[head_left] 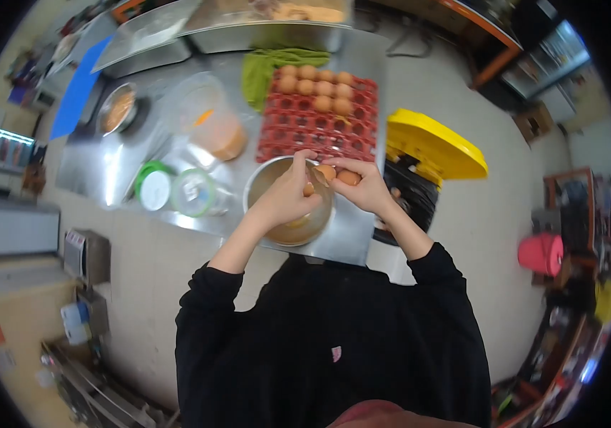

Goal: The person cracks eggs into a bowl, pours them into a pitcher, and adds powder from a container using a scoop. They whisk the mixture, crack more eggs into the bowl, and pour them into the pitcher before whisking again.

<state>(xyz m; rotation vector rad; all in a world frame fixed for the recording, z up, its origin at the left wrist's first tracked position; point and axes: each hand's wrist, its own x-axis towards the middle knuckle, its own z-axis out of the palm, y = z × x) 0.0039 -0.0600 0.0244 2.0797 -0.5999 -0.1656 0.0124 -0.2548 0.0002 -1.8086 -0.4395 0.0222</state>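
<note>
Over a metal bowl (253, 207) at the table's front edge, both my hands are close together. My left hand (291, 194) is curled above the bowl, its fingers closed on a brown egg (309, 190) that shows only in part. In my right hand (368, 190), at the bowl's right rim, the fingers close around a brown egg (349, 177). Another brown egg or piece of shell (327, 172) lies between the two hands; whether it is cracked is hard to make out. Some yellowish liquid (297, 222) shows inside the bowl.
Behind the bowl lies a red egg tray (291, 135) with several brown eggs (323, 88). A bin with a raised yellow lid (437, 146) stands right of the table. Leftward are a clear jug (223, 139), lidded tubs (195, 192), a small bowl (118, 110) and a green cloth (252, 78).
</note>
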